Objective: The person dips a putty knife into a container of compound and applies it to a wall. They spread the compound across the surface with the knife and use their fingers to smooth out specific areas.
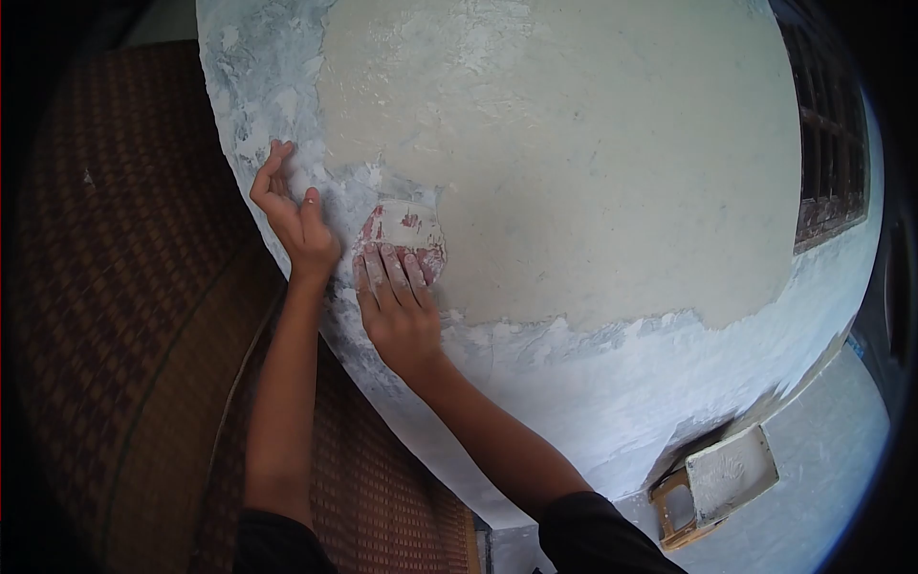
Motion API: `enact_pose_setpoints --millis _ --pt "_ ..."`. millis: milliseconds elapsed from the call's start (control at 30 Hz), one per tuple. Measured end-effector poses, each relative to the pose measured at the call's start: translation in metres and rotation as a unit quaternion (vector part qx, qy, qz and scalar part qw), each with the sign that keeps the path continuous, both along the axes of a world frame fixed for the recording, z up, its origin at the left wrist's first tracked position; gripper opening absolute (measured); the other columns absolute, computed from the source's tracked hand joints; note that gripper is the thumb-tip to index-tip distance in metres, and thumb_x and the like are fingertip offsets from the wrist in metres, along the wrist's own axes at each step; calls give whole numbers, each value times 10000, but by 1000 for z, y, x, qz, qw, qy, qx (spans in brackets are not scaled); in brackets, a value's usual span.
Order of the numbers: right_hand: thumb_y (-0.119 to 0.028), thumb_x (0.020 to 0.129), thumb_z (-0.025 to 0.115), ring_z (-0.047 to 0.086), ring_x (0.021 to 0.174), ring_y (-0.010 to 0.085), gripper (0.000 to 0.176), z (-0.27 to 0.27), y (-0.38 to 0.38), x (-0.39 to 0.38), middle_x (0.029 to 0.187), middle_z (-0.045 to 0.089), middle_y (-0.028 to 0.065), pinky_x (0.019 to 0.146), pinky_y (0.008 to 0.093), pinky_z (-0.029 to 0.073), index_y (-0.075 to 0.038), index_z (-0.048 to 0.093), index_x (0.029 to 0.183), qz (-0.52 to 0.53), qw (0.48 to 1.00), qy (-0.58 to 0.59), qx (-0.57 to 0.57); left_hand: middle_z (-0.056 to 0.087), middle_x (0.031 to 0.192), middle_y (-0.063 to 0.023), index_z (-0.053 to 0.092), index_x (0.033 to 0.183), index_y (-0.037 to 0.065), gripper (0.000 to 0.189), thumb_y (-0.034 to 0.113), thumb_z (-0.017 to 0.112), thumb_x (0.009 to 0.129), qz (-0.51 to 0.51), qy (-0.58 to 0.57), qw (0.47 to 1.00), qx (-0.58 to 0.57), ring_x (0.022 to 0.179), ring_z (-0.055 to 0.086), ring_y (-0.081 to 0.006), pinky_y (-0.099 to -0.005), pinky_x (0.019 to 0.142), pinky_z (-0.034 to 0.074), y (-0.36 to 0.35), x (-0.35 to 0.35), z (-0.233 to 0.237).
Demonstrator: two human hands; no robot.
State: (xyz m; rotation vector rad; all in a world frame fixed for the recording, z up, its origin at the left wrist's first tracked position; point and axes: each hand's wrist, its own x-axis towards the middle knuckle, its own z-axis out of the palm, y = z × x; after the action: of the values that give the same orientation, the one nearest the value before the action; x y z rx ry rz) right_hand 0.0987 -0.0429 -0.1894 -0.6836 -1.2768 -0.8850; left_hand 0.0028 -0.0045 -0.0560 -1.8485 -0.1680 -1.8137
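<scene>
My right hand (400, 311) presses a red, putty-smeared spreader (427, 237) against the wall (574, 172), its whitened fingers lying along the lower part of the blade. Fresh beige putty covers much of the wall, with a ragged border beside and below the spreader. Rougher white and grey patches show around that border. To the left, my left hand (298, 220) is raised beside the wall's edge, fingers curved and thumb apart, holding nothing.
A brown woven mat (124, 287) hangs along the left side. At lower right, a putty-coated tray (732, 476) rests on a small wooden frame (674, 507) above the grey floor (813, 459). A barred window (830, 143) opens in the wall at the right.
</scene>
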Motion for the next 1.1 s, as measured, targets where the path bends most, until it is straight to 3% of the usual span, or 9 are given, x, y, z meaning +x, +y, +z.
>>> enact_pose_setpoints --millis 133,467,533,667,833,967,1100 --pt "-93 798 577 596 1138 258 305 5 -2 -2 1146 652 151 1022 416 436 -33 667 1084 -41 998 -34 -35 379 1346 -286 259 1303 -48 533 -30 392 787 0 6 1000 3 1375 287 -415 -497 1156 155 1 -1 0" --pt "-74 777 591 659 1029 265 268 7 -2 -6 1037 681 145 920 376 509 -31 651 1034 -24 998 -36 -37 337 1374 -281 240 1321 -44 463 84 413 911 -13 2 1000 -8 1367 284 -389 -483 1157 152 0 0 1" --pt "-76 778 592 657 1042 256 256 4 -6 -7 1040 681 155 889 368 522 -32 644 1025 -16 995 -40 -89 337 1374 -282 238 1324 -44 464 93 415 917 -6 2 1000 -9 1363 288 -388 -481 1156 154 -1 0 2" --pt "-80 777 599 658 1041 254 236 1 -5 -10 1053 680 165 857 363 531 -33 643 1004 -15 998 -26 -49 333 1378 -284 236 1325 -44 469 118 423 927 -4 -1 1000 -7 1361 289 -385 -478 1154 157 0 2 3" --pt "-70 781 590 661 1034 267 250 -9 -21 -7 1085 673 179 879 370 523 -25 642 1022 22 986 -73 -150 348 1375 -287 262 1318 -45 465 124 442 925 26 -7 1000 -6 1351 310 -391 -478 1147 174 0 1 4" --pt "-104 787 582 650 1053 285 199 5 -58 23 1110 668 173 936 396 495 -15 647 953 48 994 -65 -69 370 1370 -280 286 1312 -44 456 109 455 917 41 -1 999 26 1346 326 -399 -483 1137 195 6 -2 3" --pt "-9 753 586 671 898 295 231 39 -87 72 981 670 164 766 366 539 12 622 980 172 982 16 -75 384 1362 -269 288 1309 -35 456 118 462 916 48 -14 999 21 1355 317 -402 -486 1131 205 2 2 1"
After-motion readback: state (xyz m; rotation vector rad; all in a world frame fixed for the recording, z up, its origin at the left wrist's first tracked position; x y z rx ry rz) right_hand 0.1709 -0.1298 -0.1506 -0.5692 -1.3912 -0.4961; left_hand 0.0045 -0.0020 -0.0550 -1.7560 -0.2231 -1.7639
